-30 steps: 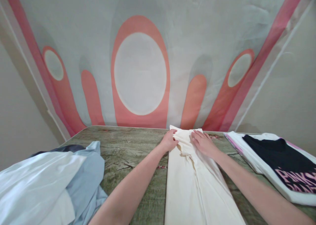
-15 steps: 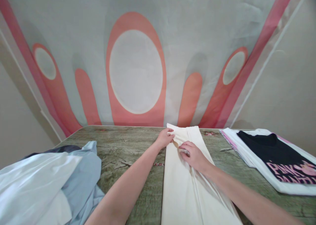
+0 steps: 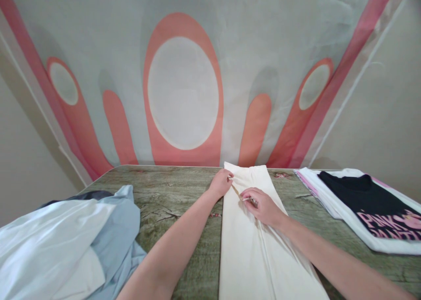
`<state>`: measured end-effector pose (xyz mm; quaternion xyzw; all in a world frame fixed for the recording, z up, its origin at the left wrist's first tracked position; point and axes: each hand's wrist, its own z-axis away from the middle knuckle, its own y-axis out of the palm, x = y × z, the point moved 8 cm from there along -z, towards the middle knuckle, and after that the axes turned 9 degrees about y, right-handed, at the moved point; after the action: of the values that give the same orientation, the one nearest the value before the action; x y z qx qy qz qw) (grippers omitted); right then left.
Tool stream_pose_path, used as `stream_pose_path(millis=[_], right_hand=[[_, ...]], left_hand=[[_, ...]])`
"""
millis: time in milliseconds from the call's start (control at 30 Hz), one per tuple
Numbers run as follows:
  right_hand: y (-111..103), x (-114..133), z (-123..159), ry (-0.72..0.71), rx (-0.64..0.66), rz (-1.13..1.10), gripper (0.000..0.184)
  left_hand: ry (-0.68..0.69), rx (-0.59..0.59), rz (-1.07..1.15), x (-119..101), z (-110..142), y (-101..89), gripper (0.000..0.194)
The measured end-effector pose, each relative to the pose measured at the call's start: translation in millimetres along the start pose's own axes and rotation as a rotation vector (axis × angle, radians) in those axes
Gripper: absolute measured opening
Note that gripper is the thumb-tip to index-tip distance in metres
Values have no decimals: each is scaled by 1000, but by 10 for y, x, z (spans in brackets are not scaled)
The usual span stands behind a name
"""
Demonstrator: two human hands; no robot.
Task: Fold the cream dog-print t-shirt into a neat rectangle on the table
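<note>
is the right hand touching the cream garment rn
Touching. The head view shows the right hand on the cream garment, its thumb and fingertips closed on a bit of the fabric near the upper end.

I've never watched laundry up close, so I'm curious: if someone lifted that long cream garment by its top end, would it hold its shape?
Probably not: the cream garment lies flat with soft creases, so it would likely droop. Nothing about it looks fragile, since the cloth already bunches under the right hand without visible damage.
</note>
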<state>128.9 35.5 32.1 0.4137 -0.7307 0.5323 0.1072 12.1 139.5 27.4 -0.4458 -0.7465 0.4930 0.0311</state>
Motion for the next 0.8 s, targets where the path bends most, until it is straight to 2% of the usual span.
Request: stream_pose_path(millis=[133,200,333,400,467,567,667,733,800], right_hand=[[-18,5,13,4,-9,5,17],[-25,32,15,-14,-2,12,16],[-13,89,14,-54,42,34,20],[-12,90,10,-44,68,16,22],[-13,47,2,8,104,-61,24],[-55,-144,-13,197,100,-239,29],[-131,-361,-6,366,23,-305,33],[-176,-399,-12,350,-17,-277,32],[-203,-351,-22,255,-38,-214,32]], left_hand=[[57,7,-146,-121,-2,-57,16],[115,58,-181,-202,-3,-17,23],[213,290,-235,-301,58,218,37],[209,394,-266,-282,108,319,43],[190,443,-288,-246,141,365,47],[158,466,-307,-196,160,380,53],[134,464,-341,-171,157,369,59],[134,441,-387,-185,138,344,59],[165,403,-429,-242,109,313,56]])
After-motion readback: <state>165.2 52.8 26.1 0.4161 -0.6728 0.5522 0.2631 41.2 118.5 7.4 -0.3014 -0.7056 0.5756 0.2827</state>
